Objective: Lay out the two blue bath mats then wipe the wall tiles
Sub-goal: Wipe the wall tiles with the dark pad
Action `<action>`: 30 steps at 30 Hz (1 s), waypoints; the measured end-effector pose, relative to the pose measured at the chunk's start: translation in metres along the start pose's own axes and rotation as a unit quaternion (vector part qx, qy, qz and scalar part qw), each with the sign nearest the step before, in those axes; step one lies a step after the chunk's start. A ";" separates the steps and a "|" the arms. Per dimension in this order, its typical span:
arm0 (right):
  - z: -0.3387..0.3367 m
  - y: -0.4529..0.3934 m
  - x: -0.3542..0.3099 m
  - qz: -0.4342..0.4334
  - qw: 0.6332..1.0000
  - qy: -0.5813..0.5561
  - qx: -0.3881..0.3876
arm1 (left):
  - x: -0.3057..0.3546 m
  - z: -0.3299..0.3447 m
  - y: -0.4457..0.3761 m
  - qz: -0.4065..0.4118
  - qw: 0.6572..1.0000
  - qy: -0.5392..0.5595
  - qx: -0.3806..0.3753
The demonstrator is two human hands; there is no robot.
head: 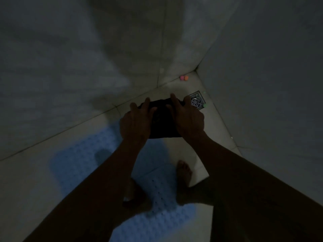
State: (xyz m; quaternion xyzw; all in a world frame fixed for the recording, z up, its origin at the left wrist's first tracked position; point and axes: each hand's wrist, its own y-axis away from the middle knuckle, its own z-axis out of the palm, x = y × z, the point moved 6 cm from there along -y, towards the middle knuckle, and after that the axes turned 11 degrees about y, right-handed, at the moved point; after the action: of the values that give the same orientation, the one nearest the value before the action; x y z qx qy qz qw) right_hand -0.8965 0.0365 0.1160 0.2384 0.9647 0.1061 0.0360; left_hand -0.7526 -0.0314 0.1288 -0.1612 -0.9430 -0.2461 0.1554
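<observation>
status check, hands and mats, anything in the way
Left hand and right hand both grip a dark cloth. Two blue bath mats on floor. Wall tiles ahead, unobstructed.

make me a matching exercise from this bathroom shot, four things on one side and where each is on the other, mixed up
Things:
1. dark cloth
2. drain
3. blue mat
4. pink and orange bits

Places:
A. flat on the floor, along the left wall
B. on the floor deep in the far corner, at the foot of the wall
C. held between the left hand and right hand
D. set in the floor by the right wall, just beyond the right hand

Pairs: 1-C, 2-D, 3-A, 4-B
</observation>
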 end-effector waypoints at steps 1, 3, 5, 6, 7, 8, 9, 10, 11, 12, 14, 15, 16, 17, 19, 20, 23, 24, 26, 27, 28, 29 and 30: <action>-0.023 0.006 -0.002 -0.002 1.000 0.005 -0.003 | 0.008 -0.021 0.011 -0.001 1.000 0.002 0.005; -0.081 0.023 -0.005 0.003 1.000 0.019 0.011 | 0.025 -0.068 0.038 0.004 1.000 -0.001 0.019; -0.136 0.040 -0.009 0.008 1.000 0.019 0.016 | 0.041 -0.114 0.065 0.003 1.000 0.003 0.026; -0.161 0.048 -0.012 0.001 1.000 0.015 0.023 | 0.049 -0.135 0.078 0.004 1.000 0.007 0.029; -0.186 0.055 -0.015 -0.005 0.999 0.010 0.031 | 0.056 -0.156 0.091 0.005 1.000 0.008 0.029; -0.209 0.062 -0.016 -0.007 0.999 0.007 0.041 | 0.063 -0.176 0.103 0.004 1.000 0.010 0.027; -0.232 0.068 -0.017 -0.009 0.998 0.010 0.061 | 0.070 -0.195 0.114 0.010 0.999 0.011 0.034; -0.254 0.074 -0.018 -0.006 0.998 0.004 0.064 | 0.079 -0.213 0.125 0.018 0.999 0.008 0.044; -0.278 0.078 -0.018 0.003 0.998 -0.003 0.065 | 0.086 -0.232 0.134 0.015 0.999 0.009 0.051; -0.298 0.083 -0.016 0.011 0.998 -0.008 0.059 | 0.093 -0.248 0.143 0.006 0.999 0.014 0.052; -0.332 0.092 -0.011 0.005 0.998 -0.015 0.061 | 0.108 -0.278 0.159 -0.005 0.998 0.025 0.061; -0.351 0.096 -0.009 -0.006 0.997 -0.011 0.070 | 0.117 -0.292 0.168 -0.003 0.997 0.022 0.070; -0.369 0.100 -0.006 -0.017 0.996 -0.005 0.089 | 0.127 -0.304 0.176 -0.003 0.997 0.019 0.080; -0.387 0.103 -0.002 -0.024 0.993 -0.001 0.120 | 0.137 -0.316 0.185 -0.005 0.995 0.017 0.093; -0.419 0.110 0.007 -0.048 0.986 0.001 0.161 | 0.158 -0.336 0.203 -0.014 0.992 0.008 0.127; -0.433 0.114 0.014 -0.061 0.983 -0.001 0.175 | 0.170 -0.344 0.214 -0.017 0.989 -0.001 0.147; -0.474 0.126 0.045 -0.091 0.969 -0.004 0.231 | 0.216 -0.362 0.244 -0.008 0.979 -0.025 0.201; -0.487 0.131 0.057 -0.096 0.964 -0.004 0.246 | 0.231 -0.367 0.252 -0.005 0.977 -0.024 0.213; -0.515 0.136 0.082 -0.095 0.954 0.002 0.284 | 0.264 -0.379 0.269 0.003 0.969 -0.019 0.246; -0.531 0.137 0.093 -0.092 0.946 0.004 0.311 | 0.279 -0.387 0.276 0.007 0.963 -0.014 0.268; -0.548 0.139 0.102 -0.087 0.940 0.005 0.331 | 0.294 -0.396 0.284 0.011 0.957 -0.007 0.290; -0.564 0.140 0.110 -0.085 0.937 0.002 0.338 | 0.307 -0.407 0.291 0.016 0.950 0.001 0.312; -0.579 0.139 0.114 -0.094 0.940 -0.003 0.328 | 0.318 -0.418 0.297 0.021 0.943 0.007 0.331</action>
State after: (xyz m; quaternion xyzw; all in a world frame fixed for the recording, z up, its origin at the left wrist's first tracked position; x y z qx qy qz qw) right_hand -1.0040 0.1015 0.7097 0.1459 0.9638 -0.2208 -0.0317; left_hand -0.8366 0.0716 0.7175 -0.1185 -0.9667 0.0825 0.2114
